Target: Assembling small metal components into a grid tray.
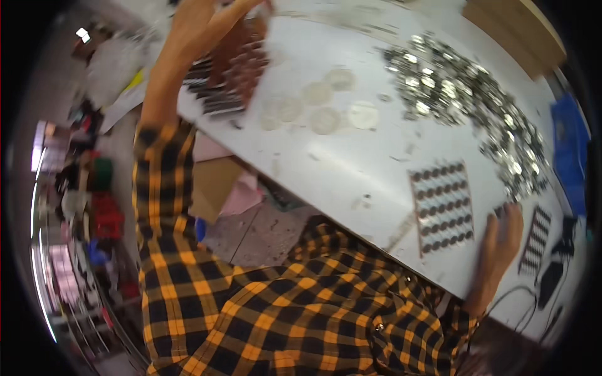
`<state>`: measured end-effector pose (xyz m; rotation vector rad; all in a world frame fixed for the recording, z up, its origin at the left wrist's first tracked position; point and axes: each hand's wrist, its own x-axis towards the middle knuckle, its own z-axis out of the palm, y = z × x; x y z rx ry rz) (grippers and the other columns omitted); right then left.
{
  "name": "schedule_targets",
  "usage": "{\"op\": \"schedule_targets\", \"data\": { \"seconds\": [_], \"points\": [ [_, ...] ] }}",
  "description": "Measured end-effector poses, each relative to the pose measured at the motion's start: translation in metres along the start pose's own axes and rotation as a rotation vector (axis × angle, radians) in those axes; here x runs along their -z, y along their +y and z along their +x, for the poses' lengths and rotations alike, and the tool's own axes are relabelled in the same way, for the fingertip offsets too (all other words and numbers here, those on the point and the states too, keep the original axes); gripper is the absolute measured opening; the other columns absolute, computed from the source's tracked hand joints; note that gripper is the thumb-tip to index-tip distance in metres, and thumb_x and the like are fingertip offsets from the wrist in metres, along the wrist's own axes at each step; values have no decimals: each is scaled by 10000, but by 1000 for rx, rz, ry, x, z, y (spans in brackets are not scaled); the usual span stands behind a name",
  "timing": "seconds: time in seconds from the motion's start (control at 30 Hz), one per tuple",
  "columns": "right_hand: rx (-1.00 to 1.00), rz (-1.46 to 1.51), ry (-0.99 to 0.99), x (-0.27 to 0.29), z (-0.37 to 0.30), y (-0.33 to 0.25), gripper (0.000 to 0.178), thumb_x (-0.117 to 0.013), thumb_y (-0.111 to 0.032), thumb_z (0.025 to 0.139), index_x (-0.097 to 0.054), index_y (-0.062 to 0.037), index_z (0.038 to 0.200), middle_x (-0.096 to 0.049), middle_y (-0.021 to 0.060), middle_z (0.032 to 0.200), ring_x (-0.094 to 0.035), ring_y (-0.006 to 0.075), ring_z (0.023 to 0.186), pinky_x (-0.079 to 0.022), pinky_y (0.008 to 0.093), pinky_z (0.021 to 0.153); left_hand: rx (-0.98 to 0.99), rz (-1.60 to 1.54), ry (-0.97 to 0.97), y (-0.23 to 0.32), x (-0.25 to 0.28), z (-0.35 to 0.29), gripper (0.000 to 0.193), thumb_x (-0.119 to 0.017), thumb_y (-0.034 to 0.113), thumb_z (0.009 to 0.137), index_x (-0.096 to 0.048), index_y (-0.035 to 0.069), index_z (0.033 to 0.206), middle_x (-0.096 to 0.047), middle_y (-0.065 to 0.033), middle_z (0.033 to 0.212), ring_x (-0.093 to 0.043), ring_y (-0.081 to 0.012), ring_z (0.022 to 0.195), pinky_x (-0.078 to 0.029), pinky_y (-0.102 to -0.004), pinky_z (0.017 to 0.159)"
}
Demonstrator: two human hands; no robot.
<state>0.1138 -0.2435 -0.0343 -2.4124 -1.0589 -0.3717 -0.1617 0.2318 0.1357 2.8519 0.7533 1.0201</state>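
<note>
My left hand (210, 22) reaches over a stack of dark and reddish-brown sheets (241, 69) on the table's far left. Its thumb is stretched out, but the upper edge cuts off the other fingers. On the right, my right hand (505, 232) is blurred, its fingers curled at a small dark piece I cannot make out. Left of that hand lies a flat card with rows of dark round pieces (442, 207). Beyond it spreads a heap of shiny silver metal pieces (451, 88). Right of the hand is a dark striped strip (536, 241).
Several pale round discs (323, 119) lie on the white table (301, 169). A cardboard box (520, 31) stands far right, near a blue bin (569, 150). Black cables (520, 291) run along the right edge. Cardboard (216, 185) and pink sheets are below the table's left edge.
</note>
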Motion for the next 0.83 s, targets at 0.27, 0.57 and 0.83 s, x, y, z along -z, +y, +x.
{"op": "schedule_targets", "data": {
  "seconds": [0.27, 0.57, 0.83],
  "points": [
    [-33, 120, -41, -17, 12, -14, 318, -665, -51, 956, -650, 50, 1258, -614, 208, 1376, -552, 356, 1319, -427, 427, 1113, 357, -144, -420, -105, 45, 50, 610, -587, 526, 1018, -662, 10, 1336, -622, -134, 1426, -571, -247, 1276, -444, -373, 1072],
    [-13, 90, -4, -19, 17, -18, 291, -665, -59, 973, -653, 46, 1244, -643, 179, 1278, -627, 296, 1170, -477, 386, 1048, 266, -160, -499, -136, 12, 34, 662, -533, 575, 1030, -656, 12, 1355, -615, -145, 1437, -552, -249, 1304, -411, -388, 1117],
    [63, 54, -12, -21, 16, -12, 263, -647, -61, 992, -657, 38, 1236, -645, 166, 1268, -624, 300, 1159, -478, 396, 1040, 591, -488, -749, -246, 5, 39, 760, -543, 607, 1014, -473, 71, 1548, -535, -172, 1527, -421, -295, 1453, -291, -405, 1218]
  ]
}}
